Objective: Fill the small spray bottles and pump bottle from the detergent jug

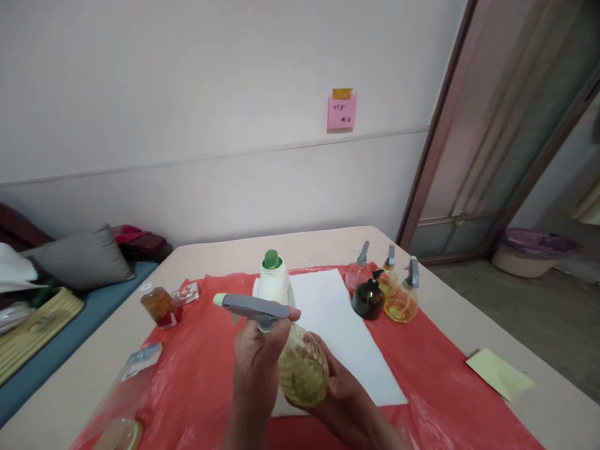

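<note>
1. Patterned spray bottle [304, 367] is closest, tipped between both hands: base toward the camera, grey spray head [253, 307] up and to the left. Left grip [257, 350] is wrapped round the neck just under that head, right grip [342, 387] curled round the body. So yeah, both clamped on one bottle.

2. Well left of the left grip: an amber bottle [160, 307] by the edge of the red plastic sheet [201, 369], with a small packet [189, 294] beside it. Nearer the camera there's a clear labelled bag [143, 361] and a round tub [119, 434].

3. Just beyond the left grip sits a white bottle [273, 286] with something green at its mouth, can't tell if it's a flip cap. White sheet [328, 306] spreads beyond the right grip.

4. Past the right grip, over to the right: dark pump bottle [368, 301] bunched with a pinkish sprayer [357, 276] and two yellowish sprayers [402, 305]. Farther right, a yellow note [499, 374] on the counter [553, 400].

5. My read: the step is working the spray head at the neck, on or off I can't say. Next move probably calls for the right grip steadying the body while the left turns the head, no extra tilt in case it drips.
</note>
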Demonstrator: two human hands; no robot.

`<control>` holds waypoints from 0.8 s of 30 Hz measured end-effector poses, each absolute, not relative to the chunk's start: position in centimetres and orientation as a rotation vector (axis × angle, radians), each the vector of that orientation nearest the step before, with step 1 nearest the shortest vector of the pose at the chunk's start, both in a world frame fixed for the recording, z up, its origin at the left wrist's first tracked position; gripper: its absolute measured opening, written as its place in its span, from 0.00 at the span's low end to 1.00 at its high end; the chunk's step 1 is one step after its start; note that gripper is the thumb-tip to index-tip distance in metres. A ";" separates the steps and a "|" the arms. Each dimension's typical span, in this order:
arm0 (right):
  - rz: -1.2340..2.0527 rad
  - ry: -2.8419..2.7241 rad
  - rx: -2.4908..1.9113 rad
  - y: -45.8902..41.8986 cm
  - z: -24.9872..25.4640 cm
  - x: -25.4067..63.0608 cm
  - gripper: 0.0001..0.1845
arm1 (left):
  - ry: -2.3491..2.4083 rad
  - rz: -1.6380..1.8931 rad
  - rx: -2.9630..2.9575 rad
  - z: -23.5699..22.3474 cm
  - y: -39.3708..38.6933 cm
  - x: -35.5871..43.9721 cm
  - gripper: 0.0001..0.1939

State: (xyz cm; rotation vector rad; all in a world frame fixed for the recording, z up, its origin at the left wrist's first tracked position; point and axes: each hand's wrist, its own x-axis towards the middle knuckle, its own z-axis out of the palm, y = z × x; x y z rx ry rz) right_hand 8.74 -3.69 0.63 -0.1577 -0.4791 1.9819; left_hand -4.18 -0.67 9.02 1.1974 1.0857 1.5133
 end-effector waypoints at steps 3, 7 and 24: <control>1.927 -0.418 -0.166 -3.5 0.9 8.6 0.38 | 1.040 1.698 1.009 9.2 -0.4 -3.8 0.14; 1.934 -0.392 -0.230 -3.2 -0.1 9.1 0.36 | 0.980 1.866 0.816 10.3 -0.1 -4.3 0.13; 1.534 -0.288 -0.593 -1.2 1.2 12.4 0.36 | 1.180 1.877 0.540 8.0 3.6 -8.1 0.19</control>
